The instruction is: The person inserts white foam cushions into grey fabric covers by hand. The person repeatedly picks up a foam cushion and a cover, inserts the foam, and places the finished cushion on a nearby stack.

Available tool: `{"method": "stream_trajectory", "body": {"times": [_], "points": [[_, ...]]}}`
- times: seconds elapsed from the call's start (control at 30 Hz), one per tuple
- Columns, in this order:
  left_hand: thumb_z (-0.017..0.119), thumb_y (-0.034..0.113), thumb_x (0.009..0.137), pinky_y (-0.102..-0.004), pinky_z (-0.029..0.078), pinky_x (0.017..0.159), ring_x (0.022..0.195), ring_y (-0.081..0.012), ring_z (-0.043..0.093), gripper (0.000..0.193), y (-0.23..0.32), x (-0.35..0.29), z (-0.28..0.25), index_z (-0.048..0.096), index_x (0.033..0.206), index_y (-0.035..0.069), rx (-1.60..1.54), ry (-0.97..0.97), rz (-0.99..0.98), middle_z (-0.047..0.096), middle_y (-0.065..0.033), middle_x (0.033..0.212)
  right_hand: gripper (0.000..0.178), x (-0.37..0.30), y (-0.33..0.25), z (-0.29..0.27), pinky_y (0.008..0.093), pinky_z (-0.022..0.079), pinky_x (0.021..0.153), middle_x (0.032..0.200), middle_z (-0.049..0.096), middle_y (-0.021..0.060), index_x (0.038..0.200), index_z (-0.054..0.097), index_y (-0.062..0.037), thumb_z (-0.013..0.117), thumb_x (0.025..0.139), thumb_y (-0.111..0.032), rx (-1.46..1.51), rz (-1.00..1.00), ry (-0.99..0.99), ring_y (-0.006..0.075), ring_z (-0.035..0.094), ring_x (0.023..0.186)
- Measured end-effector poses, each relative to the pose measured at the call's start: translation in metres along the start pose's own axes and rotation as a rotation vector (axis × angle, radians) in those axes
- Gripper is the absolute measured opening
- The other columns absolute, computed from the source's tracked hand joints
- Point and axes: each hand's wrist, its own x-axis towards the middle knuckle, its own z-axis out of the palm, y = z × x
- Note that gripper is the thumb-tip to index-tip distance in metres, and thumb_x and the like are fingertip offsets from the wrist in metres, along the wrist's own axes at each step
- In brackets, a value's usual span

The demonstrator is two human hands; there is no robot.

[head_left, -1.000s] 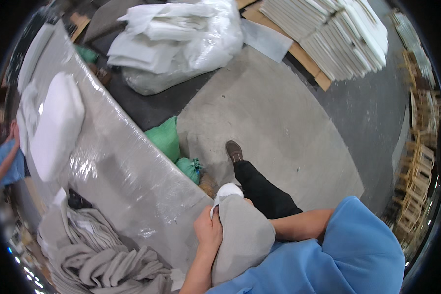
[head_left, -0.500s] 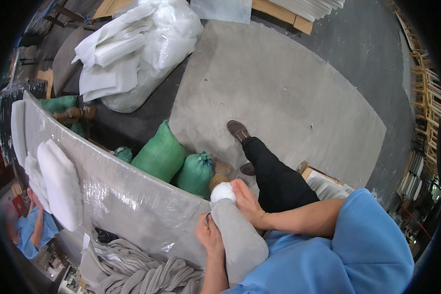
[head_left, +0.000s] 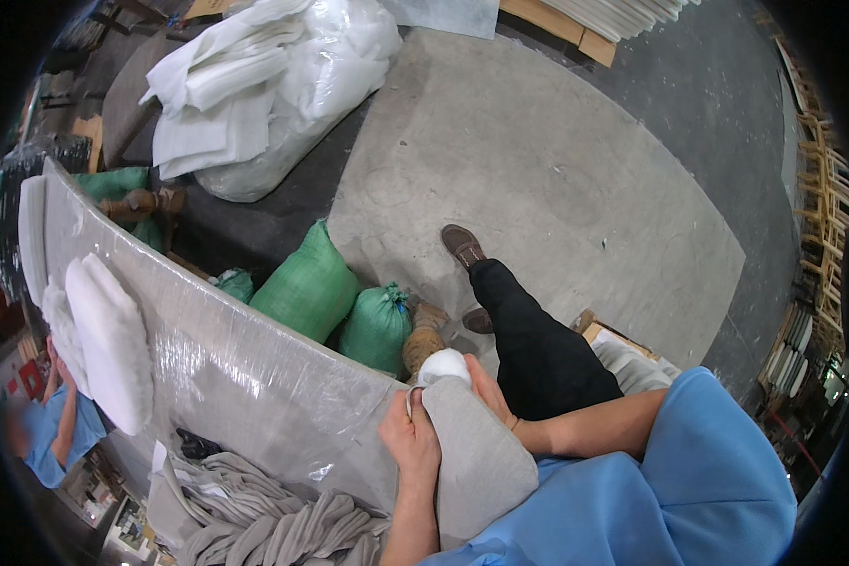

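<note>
A grey fabric cover (head_left: 484, 448) with a padded, cushion-like shape rests against my front, at the edge of the table. White padding (head_left: 443, 365) bulges from its far end, which is open. My left hand (head_left: 411, 436) is closed, pinching the rim of the cover on its left side, thumb up. Along the right side of the cover, my right hand (head_left: 491, 392) presses near the white padding; its fingertips are hidden behind the cover and padding.
A film-wrapped table (head_left: 283, 396) curves along my left, carrying white padding pieces (head_left: 113, 344) and a heap of grey covers (head_left: 264, 514). Green sacks (head_left: 307, 283) stand beyond it. A large plastic bag of white sheets (head_left: 292, 94) lies farther off. A co-worker (head_left: 66, 429) is at far left.
The grey cover has turned so its broad face shows more. My right hand has shifted right and slightly down, off the top of the white padding. My left hand still grips the rim.
</note>
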Motion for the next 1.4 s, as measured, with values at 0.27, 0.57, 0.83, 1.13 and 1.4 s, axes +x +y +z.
{"method": "stream_trajectory", "body": {"times": [0.27, 0.57, 0.83, 1.13, 1.4], "points": [[0.062, 0.024, 0.105, -0.0423, 0.047, 0.064, 0.067, -0.0394, 0.059, 0.028, 0.002, 0.01, 0.005, 0.064, 0.089, 0.001, 0.037, -0.042, 0.039, 0.061, -0.0217, 0.075, 0.031, 0.002, 0.006, -0.008, 0.048, 0.049, 0.076, 0.096, 0.062, 0.0245, 0.127, 0.045, -0.0066, 0.052, 0.106, -0.027, 0.096, 0.251, -0.168, 0.0412, 0.064, 0.087], [0.072, 0.015, 0.092, -0.0472, 0.048, 0.064, 0.071, -0.0392, 0.063, 0.013, 0.002, -0.001, 0.001, 0.066, 0.085, 0.005, 0.168, 0.14, 0.366, 0.065, -0.0159, 0.077, 0.033, 0.036, -0.032, -0.072, 0.0323, 0.051, 0.076, 0.094, 0.064, 0.0055, 0.131, 0.052, -0.0078, 0.063, 0.103, -0.019, -0.04, 0.273, -0.156, 0.0134, 0.061, 0.086], [0.073, 0.012, 0.092, -0.0458, 0.047, 0.064, 0.071, -0.0368, 0.062, 0.012, 0.015, -0.007, 0.009, 0.066, 0.087, 0.005, 0.163, 0.176, 0.505, 0.064, -0.0143, 0.077, 0.02, 0.109, -0.102, -0.108, 0.0275, 0.053, 0.079, 0.103, 0.07, -0.0002, 0.108, 0.077, -0.0043, 0.07, 0.102, -0.022, -0.195, 0.039, -0.828, 0.0116, 0.065, 0.09], [0.069, 0.017, 0.097, -0.0485, 0.046, 0.07, 0.081, -0.0368, 0.061, 0.02, 0.041, 0.006, 0.021, 0.062, 0.087, 0.001, 0.074, 0.047, 0.393, 0.061, -0.0174, 0.087, 0.016, 0.139, -0.115, -0.112, 0.0298, 0.055, 0.072, 0.092, 0.071, 0.0003, 0.098, 0.076, -0.0039, 0.075, 0.098, -0.019, -0.23, 0.38, -1.04, 0.0114, 0.064, 0.081], [0.058, 0.025, 0.103, -0.051, 0.048, 0.075, 0.085, -0.043, 0.063, 0.033, 0.03, 0.029, 0.033, 0.061, 0.084, -0.002, 0.17, -0.162, 0.249, 0.063, -0.0226, 0.086, 0.016, 0.112, -0.066, -0.095, 0.0345, 0.052, 0.072, 0.084, 0.07, 0.0039, 0.088, 0.073, -0.0034, 0.073, 0.096, -0.017, -0.363, 0.012, -0.529, 0.0143, 0.063, 0.077]]}}
